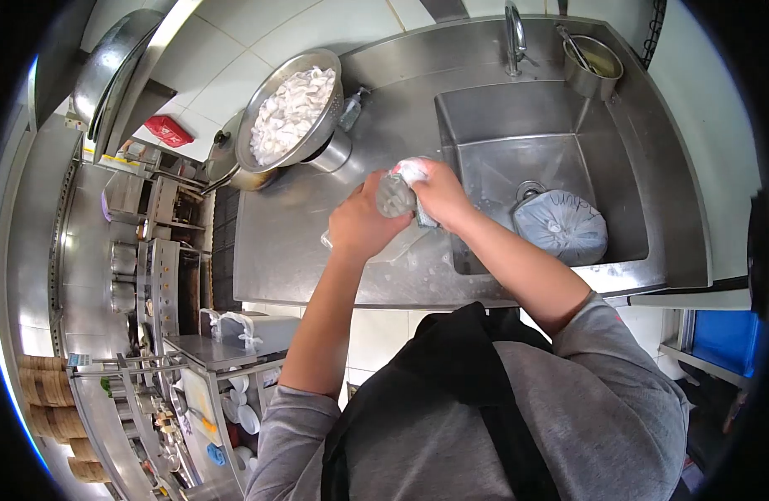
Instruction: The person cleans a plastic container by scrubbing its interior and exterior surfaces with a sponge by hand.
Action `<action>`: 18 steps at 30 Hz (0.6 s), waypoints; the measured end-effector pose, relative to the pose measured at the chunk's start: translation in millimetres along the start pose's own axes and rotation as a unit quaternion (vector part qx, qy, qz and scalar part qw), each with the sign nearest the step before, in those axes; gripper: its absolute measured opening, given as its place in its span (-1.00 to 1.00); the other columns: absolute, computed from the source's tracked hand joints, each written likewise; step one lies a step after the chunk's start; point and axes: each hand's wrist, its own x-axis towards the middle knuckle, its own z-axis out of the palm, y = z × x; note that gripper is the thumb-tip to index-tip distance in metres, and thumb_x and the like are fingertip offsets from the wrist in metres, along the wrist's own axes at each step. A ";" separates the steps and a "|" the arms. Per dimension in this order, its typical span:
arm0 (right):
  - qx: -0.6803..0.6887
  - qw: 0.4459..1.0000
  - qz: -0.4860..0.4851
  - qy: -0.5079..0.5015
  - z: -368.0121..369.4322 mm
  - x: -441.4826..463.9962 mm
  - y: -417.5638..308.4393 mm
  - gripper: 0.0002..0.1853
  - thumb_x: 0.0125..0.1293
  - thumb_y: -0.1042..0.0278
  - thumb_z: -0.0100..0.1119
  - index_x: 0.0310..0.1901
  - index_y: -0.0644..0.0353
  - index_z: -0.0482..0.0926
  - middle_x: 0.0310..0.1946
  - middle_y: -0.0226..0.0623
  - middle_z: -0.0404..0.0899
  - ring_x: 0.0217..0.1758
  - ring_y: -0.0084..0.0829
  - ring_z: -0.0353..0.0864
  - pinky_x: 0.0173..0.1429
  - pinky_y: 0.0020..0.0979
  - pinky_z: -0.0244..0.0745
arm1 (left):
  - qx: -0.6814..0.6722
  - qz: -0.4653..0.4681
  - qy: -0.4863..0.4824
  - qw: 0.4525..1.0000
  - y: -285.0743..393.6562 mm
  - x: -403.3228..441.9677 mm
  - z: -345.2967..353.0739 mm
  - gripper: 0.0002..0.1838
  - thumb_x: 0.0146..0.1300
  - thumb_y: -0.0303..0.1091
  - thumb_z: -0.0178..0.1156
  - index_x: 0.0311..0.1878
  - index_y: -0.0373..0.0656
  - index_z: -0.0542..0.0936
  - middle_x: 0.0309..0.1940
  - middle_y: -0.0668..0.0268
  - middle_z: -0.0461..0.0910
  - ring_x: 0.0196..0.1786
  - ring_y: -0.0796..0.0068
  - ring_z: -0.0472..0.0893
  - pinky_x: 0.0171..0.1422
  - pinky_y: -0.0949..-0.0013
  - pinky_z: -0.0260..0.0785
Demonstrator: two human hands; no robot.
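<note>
Both my hands meet above the steel counter point(292, 242), just left of the sink. My left hand point(363, 219) is wrapped round a clear, glass-like container point(394, 197). A white and red cloth or wrapper point(413, 170) is in my right hand point(441, 195), pressed against the container's side; its exact form is hard to make out. Some clear plastic shows below my hands. A perforated metal colander point(328, 121) full of pale food pieces point(291, 115) rests on a metal pot at the back left.
The sink point(518, 154) holds a tied plastic bag point(560, 227) with writing. Behind it stand a faucet point(515, 40) and a metal pot with utensils point(591, 79). A small clear bottle point(352, 110) is beside the colander. Shelves and bamboo steamers point(46, 381) are at left.
</note>
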 end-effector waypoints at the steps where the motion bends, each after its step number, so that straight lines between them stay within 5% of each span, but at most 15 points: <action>1: 0.011 1.000 -0.021 0.001 0.4 -3.5 6.3 -0.67 0.14 0.62 -0.01 -0.10 0.23 0.66 -0.22 -0.13 0.69 -0.12 -0.25 0.67 0.04 -0.32 0.47 | 0.008 0.007 0.004 1.000 -0.9 0.4 1.5 -0.17 -0.11 0.10 0.41 0.28 0.10 0.38 0.00 0.12 0.63 0.02 0.07 0.65 0.05 0.10 0.49; 6: -0.015 0.998 -0.056 -0.016 -14.2 -34.8 11.0 -0.67 0.17 0.62 -0.02 -0.07 0.23 0.65 -0.21 -0.15 0.68 -0.14 -0.33 0.65 0.02 -0.36 0.47 | 0.002 0.025 0.000 1.000 -1.6 1.6 2.8 -0.16 -0.10 0.14 0.41 0.28 0.12 0.37 -0.03 0.08 0.64 0.01 0.02 0.65 0.05 0.08 0.49; 8: -0.003 0.999 0.027 -0.032 -11.0 -23.0 7.3 -0.67 0.19 0.64 -0.02 -0.05 0.26 0.63 -0.21 -0.19 0.67 -0.15 -0.40 0.63 0.02 -0.38 0.46 | 0.003 0.018 0.023 1.000 -2.8 2.1 3.7 -0.17 -0.09 0.14 0.41 0.28 0.11 0.37 -0.05 0.08 0.65 0.00 0.01 0.65 0.02 0.08 0.49; 15: 0.125 0.989 0.078 0.028 -25.0 -6.2 24.9 -0.69 0.26 0.60 0.03 0.03 0.31 0.58 -0.20 -0.23 0.67 -0.19 -0.49 0.59 -0.04 -0.42 0.46 | -0.005 0.046 0.052 0.998 -12.4 -7.7 4.7 -0.22 -0.06 0.01 0.49 0.20 -0.07 0.40 -0.16 0.06 0.66 -0.10 0.19 0.69 -0.04 0.22 0.52; 17: 0.051 0.992 0.059 0.095 -39.5 -9.7 27.7 -0.67 0.20 0.61 0.05 0.01 0.28 0.59 -0.16 -0.21 0.67 -0.12 -0.35 0.62 0.00 -0.35 0.46 | -0.277 0.055 0.116 0.952 -41.4 -11.0 29.6 -0.28 -0.12 -0.11 0.55 0.08 -0.19 0.44 -0.16 0.09 0.66 -0.12 0.20 0.69 -0.06 0.27 0.51; 18: 0.049 0.993 0.058 0.094 -36.5 -12.4 22.9 -0.67 0.20 0.61 0.05 0.01 0.28 0.59 -0.16 -0.21 0.67 -0.12 -0.35 0.62 0.00 -0.35 0.46 | -0.279 0.055 0.117 0.952 -47.6 -13.7 42.7 -0.28 -0.12 -0.11 0.55 0.08 -0.19 0.44 -0.16 0.09 0.66 -0.12 0.20 0.69 -0.06 0.27 0.51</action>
